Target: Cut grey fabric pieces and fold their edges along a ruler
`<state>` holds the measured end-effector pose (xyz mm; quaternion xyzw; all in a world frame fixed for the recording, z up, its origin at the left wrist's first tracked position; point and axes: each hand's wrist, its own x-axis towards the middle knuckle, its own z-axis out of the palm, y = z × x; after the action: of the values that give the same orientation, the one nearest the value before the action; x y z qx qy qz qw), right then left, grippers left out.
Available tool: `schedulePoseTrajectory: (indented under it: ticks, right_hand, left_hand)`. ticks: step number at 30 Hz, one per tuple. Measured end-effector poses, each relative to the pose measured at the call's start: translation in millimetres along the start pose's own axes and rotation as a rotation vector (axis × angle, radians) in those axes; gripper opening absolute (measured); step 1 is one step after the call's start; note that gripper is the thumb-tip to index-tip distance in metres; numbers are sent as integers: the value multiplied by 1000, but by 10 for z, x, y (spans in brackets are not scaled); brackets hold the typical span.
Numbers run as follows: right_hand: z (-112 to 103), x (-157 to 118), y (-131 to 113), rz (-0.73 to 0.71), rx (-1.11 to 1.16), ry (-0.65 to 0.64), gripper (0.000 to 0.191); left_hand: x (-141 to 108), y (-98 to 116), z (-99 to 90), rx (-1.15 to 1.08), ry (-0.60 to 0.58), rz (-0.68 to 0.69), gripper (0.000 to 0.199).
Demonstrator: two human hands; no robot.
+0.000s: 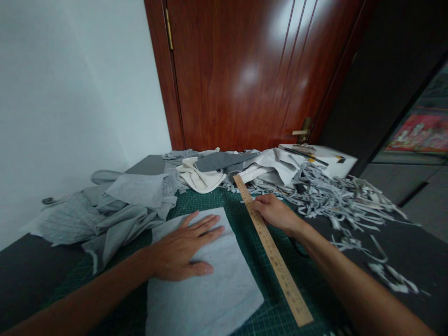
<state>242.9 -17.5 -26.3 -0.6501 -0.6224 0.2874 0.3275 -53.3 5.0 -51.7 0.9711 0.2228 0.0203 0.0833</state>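
Note:
My left hand (185, 247) lies flat with its fingers spread on a pale grey piece of fabric (220, 294). Beneath the fabric is a green cutting mat (199, 199) with a printed grid. To the right, my right hand (271, 212) pinches the edge of a long wooden ruler (271, 247) toward its far end. The ruler slants from the far middle to the near right, apart from the fabric's right edge, and its near end seems to hang just over the mat or touch it; I cannot tell which.
Grey cloth (133, 205) is heaped at the left. More folded fabric pieces (227, 161) lie at the back, before a brown door (245, 70). Cut fabric strips (336, 196) form a pile at the right, near a white box (338, 163). A few loose scraps (394, 277) lie nearer.

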Motion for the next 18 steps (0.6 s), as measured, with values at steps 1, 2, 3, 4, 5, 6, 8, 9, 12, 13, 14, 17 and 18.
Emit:
schedulePoseTrajectory:
  ticks: [1, 2, 3, 4, 5, 6, 8, 9, 12, 13, 14, 17, 18]
  right_hand:
    - [14, 0, 2, 7, 23, -12, 25]
    - [29, 0, 4, 15, 46, -22, 24]
    - [44, 2, 6, 24, 69, -31, 24]
    - [59, 4, 7, 34, 93, -40, 24]
    - [74, 6, 7, 44, 117, -48, 24]
    - [88, 8, 5, 54, 142, -58, 23]
    - [111, 11, 0, 72, 191, -78, 23]
    - [120, 12, -3, 79, 214, -85, 22]
    - [128, 16, -12, 86, 272, -84, 21]
    - [126, 17, -15, 88, 288, -79, 21]
    - [121, 18, -19, 89, 303, -73, 21]
    - [104, 19, -32, 96, 341, -61, 21]
    - [100, 19, -35, 98, 350, -59, 21]
  left_hand:
    - [31, -8, 10, 12, 41, -32, 75]
    - [56, 6, 41, 28, 101, -103, 70]
    - [74, 35, 85, 41, 162, -195, 67]
    - [83, 73, 132, 47, 200, -278, 67]
    - [85, 113, 172, 47, 204, -327, 67]
    - [80, 145, 199, 44, 177, -332, 69]
    - [63, 167, 200, 41, 72, -263, 75]
    - [55, 154, 178, 42, 19, -218, 79]
    - [50, 50, 79, 42, -64, -127, 86]
    - [53, 14, 54, 37, -68, -103, 87]
    - [58, -13, 39, 31, -64, -85, 87]
    - [76, -19, 45, 9, -40, -79, 85]
    - [83, 3, 57, 8, -36, -94, 85]
